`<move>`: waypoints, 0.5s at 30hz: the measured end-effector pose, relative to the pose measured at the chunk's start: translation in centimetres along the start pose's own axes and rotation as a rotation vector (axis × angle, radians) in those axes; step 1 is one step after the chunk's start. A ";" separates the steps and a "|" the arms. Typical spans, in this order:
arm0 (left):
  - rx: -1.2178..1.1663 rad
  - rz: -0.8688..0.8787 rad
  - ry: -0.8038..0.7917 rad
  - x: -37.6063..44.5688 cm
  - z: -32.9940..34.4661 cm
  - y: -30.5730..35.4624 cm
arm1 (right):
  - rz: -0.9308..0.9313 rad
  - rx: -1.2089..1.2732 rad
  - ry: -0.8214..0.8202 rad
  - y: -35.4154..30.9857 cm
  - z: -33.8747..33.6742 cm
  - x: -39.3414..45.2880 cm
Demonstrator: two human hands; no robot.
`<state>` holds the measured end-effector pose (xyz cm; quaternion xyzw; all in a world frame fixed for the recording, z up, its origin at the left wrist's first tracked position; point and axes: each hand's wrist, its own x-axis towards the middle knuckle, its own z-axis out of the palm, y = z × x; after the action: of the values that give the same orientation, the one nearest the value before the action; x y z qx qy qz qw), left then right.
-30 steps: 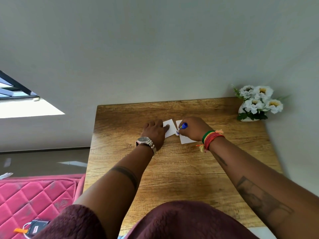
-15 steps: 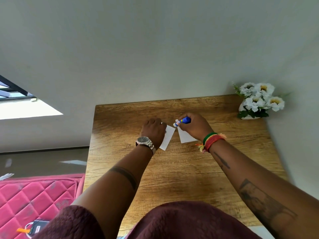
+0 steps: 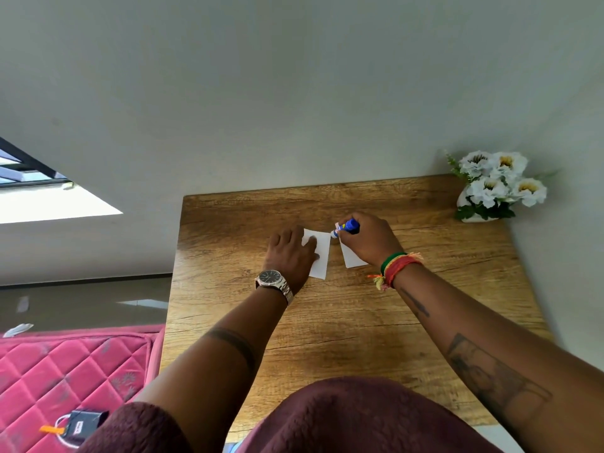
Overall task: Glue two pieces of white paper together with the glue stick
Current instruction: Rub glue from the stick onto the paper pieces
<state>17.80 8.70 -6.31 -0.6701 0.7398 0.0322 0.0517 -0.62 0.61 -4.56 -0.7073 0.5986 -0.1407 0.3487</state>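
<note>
- Bench (image 3: 343,322): wooden top that carries the whole job, its far edge against the wall; a pot of white flowers (image 3: 496,188) sits at its far right corner.
- Left hand (image 3: 291,256): lies flat, fingers fairly straight, pressing down the left paper (image 3: 322,256) near the bench's middle.
- Right hand (image 3: 369,240): its grip is curled round the glue stick (image 3: 348,227), with the white tip pointing left, at the far corner of the right paper (image 3: 351,259), which lies partly under that hand.
- Papers: side by side, a narrow strip of bench between them, not yet joined.
- Step, as I judge it: spreading glue on a sheet. Next calls for lifting one sheet, laying it square over the other and pressing.
</note>
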 end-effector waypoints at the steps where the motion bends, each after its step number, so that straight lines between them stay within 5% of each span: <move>1: 0.004 -0.007 0.004 -0.1 0.0 0.1 | -0.008 -0.011 -0.008 -0.1 0.0 0.0; 15: 0.006 -0.024 -0.045 0.3 -0.8 -0.2 | -0.228 -0.277 -0.114 -2.4 0.6 0.1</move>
<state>17.90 8.30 -5.54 -0.6778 0.7305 0.0444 0.0710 1.59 0.81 -3.47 -0.8185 0.5075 -0.0551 0.2634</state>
